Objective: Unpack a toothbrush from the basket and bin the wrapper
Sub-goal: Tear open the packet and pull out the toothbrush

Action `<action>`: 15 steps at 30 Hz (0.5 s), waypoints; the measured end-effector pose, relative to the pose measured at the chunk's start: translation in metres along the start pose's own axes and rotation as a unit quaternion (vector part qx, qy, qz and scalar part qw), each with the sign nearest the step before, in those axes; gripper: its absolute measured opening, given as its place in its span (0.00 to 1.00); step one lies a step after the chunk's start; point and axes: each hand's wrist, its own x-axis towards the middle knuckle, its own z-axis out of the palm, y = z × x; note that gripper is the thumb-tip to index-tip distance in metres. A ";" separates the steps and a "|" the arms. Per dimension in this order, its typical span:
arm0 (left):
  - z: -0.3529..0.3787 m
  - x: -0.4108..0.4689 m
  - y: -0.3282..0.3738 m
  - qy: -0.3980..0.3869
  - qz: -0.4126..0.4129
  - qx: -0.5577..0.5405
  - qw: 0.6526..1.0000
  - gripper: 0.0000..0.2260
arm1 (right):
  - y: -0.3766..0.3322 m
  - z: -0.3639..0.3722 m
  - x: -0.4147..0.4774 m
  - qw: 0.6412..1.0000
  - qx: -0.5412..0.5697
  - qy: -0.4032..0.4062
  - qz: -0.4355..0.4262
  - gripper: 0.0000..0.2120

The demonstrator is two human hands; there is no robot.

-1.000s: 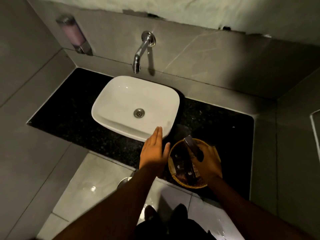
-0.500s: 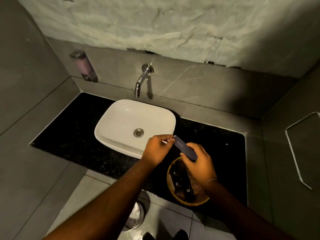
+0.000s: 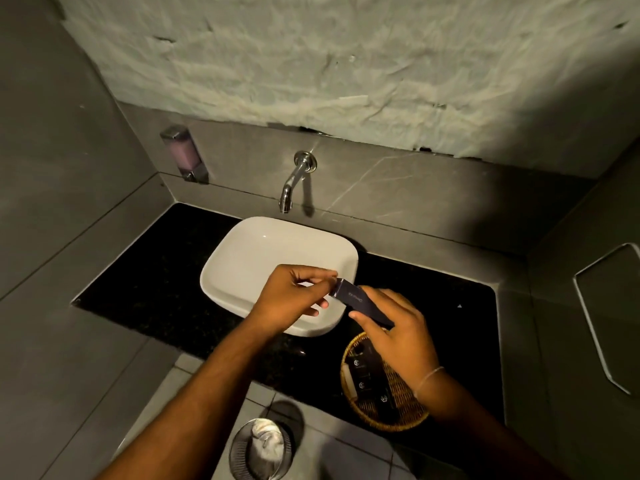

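A long dark toothbrush packet [image 3: 353, 298] is held above the near right corner of the white sink. My right hand [image 3: 398, 332] grips its lower end. My left hand [image 3: 292, 296] pinches its upper end between thumb and fingertips. Below my right wrist a round wicker basket [image 3: 349, 386] stands on the black counter, with several dark packets inside. On the floor under the counter edge stands a round metal bin [image 3: 258, 452] with crumpled white paper in it.
The white sink [image 3: 273, 258] sits on a black stone counter [image 3: 166, 271]. A chrome tap [image 3: 294, 181] juts from the grey wall, and a soap dispenser [image 3: 183, 155] hangs at the left. Grey tiled walls close both sides.
My right hand lifted the packet out of the basket and up over the sink's edge. My left hand, open at first, came across and closed on the packet's upper end.
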 end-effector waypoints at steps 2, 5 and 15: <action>-0.007 -0.009 0.005 -0.002 0.023 0.008 1.000 0.10 | -0.010 -0.001 0.000 1.000 -0.012 0.001 -0.013 0.24; -0.017 -0.021 0.008 -0.010 0.045 0.034 0.998 0.13 | -0.019 -0.001 0.000 0.999 -0.017 -0.006 -0.030 0.24; -0.043 -0.032 0.016 -0.051 0.058 0.137 0.988 0.10 | -0.036 0.001 0.004 0.996 -0.058 -0.041 -0.060 0.22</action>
